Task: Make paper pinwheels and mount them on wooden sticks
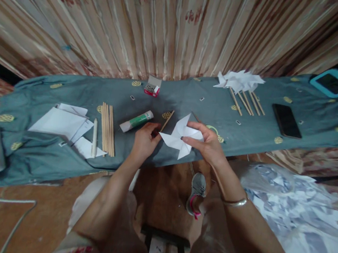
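Note:
My right hand (205,143) holds a white paper pinwheel (180,137) by its right side, thumb in front near a small dark pin at the centre. Just left of it, my left hand (147,140) is closed round the lower part of a wooden stick (167,121), whose upper end points up and right. A glue stick with a green label (137,120) lies beyond my left hand. Several wooden sticks (107,130) lie side by side further left, beside a white pen-like stick (94,138).
White paper sheets (63,123) lie at the left. Behind are a small red box of pins (152,89) and finished pinwheels (241,82). A black phone (287,121) and a blue-framed device (334,83) are at the right. A bag of paper pieces (295,212) stands below the table.

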`<state>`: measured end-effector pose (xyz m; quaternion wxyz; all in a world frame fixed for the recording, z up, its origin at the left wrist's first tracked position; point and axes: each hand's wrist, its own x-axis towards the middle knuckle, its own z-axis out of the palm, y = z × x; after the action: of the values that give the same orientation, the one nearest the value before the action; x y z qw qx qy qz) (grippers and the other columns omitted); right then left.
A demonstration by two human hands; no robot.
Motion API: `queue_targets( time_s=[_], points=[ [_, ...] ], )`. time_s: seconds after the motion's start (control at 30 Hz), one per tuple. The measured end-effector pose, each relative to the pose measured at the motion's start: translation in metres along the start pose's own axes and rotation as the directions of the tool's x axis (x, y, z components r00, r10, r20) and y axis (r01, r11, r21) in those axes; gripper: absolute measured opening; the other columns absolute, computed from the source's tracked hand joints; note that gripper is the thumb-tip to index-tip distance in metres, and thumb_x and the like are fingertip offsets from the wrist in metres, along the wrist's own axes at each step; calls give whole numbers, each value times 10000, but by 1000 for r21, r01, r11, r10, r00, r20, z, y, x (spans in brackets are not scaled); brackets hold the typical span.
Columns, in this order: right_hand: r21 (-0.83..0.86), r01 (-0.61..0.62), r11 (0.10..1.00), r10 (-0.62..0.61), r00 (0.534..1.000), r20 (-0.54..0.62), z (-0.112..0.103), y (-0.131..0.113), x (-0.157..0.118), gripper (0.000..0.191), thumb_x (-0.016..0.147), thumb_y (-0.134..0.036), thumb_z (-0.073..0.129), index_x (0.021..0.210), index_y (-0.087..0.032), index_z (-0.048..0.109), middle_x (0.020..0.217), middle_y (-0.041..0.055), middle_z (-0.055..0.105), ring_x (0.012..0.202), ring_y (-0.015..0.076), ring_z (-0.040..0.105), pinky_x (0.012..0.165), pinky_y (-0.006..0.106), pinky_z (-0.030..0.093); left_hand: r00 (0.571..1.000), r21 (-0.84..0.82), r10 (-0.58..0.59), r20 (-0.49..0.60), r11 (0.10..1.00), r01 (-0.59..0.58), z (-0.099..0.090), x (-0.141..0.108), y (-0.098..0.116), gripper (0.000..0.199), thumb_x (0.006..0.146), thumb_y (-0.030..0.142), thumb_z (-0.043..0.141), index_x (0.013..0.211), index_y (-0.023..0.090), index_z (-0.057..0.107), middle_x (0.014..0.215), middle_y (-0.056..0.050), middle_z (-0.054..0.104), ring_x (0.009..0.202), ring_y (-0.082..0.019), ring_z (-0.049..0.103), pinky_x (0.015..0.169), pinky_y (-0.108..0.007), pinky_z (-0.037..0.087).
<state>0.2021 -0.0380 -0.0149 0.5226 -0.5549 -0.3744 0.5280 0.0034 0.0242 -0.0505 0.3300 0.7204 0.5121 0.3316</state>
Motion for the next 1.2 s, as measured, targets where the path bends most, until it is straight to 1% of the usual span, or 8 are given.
queue_targets(
  time_s=[0.13,0.27,0.4,0.5,0.7,0.97,1.07,1.2],
  points=[
    [-20,15,1000,-15,1000,20,-7,-2,-4,544,546,-330,889,1035,-241,671,887,-4,752,751,175,680,775,359,562,998,177,59,39,982,-65,5,4,1,303,760,165,578,1028,144,718,973,-93,690,809,-213,644,798,-319,501],
    [-28,38,999,-38,999,-5,-12,-4,-7,539,541,-318,890,1026,-231,673,882,-3,746,752,166,668,775,349,553,997,197,66,28,978,-70,5,3,0,254,762,172,573,956,151,735,893,-83,684,766,-206,632,750,-306,490],
    [-7,44,999,-45,999,-23,-13,-8,-10,535,533,-308,890,1014,-222,672,829,-15,735,711,151,649,727,320,545,997,56,53,-52,997,-50,2,-14,6,209,791,244,580,897,156,737,819,-53,646,697,-160,597,679,-268,484],
    [-3,70,998,-70,997,-24,-11,-11,-15,511,542,-307,885,1000,-223,675,826,-19,730,707,150,643,700,308,540,995,-186,-25,-95,982,7,1,-35,15,191,792,310,620,847,166,733,765,-22,589,609,-121,561,558,-231,462],
    [14,95,995,-95,995,28,-6,-18,-25,503,555,-275,878,1016,-236,683,869,-19,729,738,154,655,686,289,544,956,-624,-292,-4,748,226,9,-81,32,218,716,334,746,851,163,741,674,19,570,470,-56,464,427,-184,353],
    [-157,74,985,-54,990,129,4,-8,-43,487,652,-327,821,1099,-246,642,824,-12,730,673,155,681,619,270,546,760,-827,-637,128,354,436,35,-138,21,360,630,438,822,823,139,767,691,-20,675,494,-48,471,445,-163,340],
    [-400,191,897,-149,980,134,11,2,-57,446,749,-275,749,1175,-246,620,929,18,750,815,174,715,715,284,566,721,-838,-673,166,289,463,44,-144,11,383,590,443,848,813,141,773,689,-18,678,510,-53,493,483,-171,377],
    [-607,368,704,-244,928,280,19,15,-70,390,856,-191,623,1240,-240,567,938,15,758,850,159,725,812,286,570,700,-842,-687,194,249,478,50,-145,3,357,601,452,846,766,144,768,643,1,653,530,-52,487,526,-172,383]
  ],
)
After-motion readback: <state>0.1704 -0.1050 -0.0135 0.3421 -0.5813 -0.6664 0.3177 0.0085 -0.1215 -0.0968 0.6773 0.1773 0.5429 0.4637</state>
